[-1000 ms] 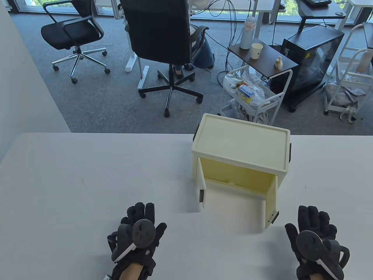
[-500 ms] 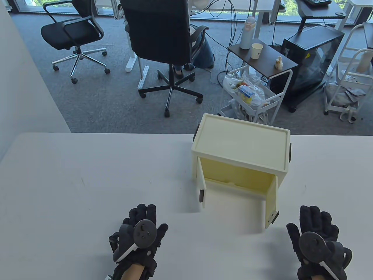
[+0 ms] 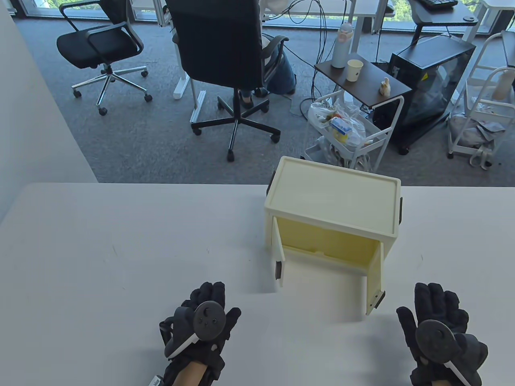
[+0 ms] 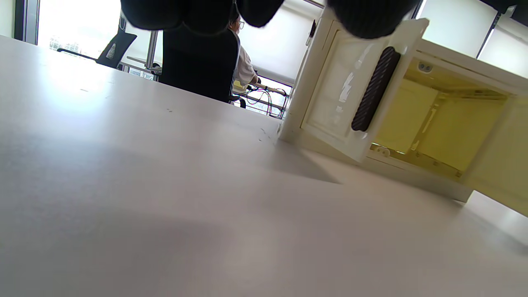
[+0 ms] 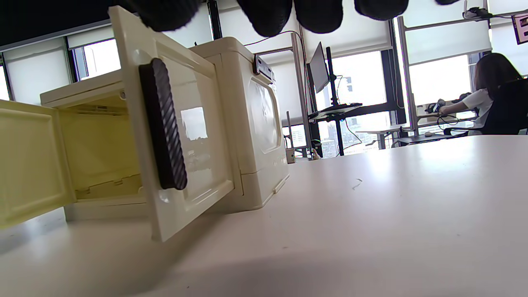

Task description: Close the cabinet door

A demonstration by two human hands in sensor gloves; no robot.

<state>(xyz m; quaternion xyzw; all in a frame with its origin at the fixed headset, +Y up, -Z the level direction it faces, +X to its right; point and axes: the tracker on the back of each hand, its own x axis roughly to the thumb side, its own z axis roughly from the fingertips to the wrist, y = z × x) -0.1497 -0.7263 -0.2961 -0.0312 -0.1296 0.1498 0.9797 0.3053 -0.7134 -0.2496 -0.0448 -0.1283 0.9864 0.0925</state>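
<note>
A cream plastic cabinet stands on the white table with both doors swung open toward me. The left door has a dark handle; the right door has one too. The yellow inside is empty. My left hand lies flat on the table, fingers spread, below and left of the left door. My right hand lies flat, fingers spread, just right of the right door's edge. Neither touches the cabinet.
The table's far edge runs just behind the cabinet. Beyond it are office chairs, a white cart and a small side table on the carpet. A person sits at a desk in the right wrist view.
My left hand has slid a little to the right and forward toward the left door. My right hand has barely shifted. The cabinet doors have not moved.
</note>
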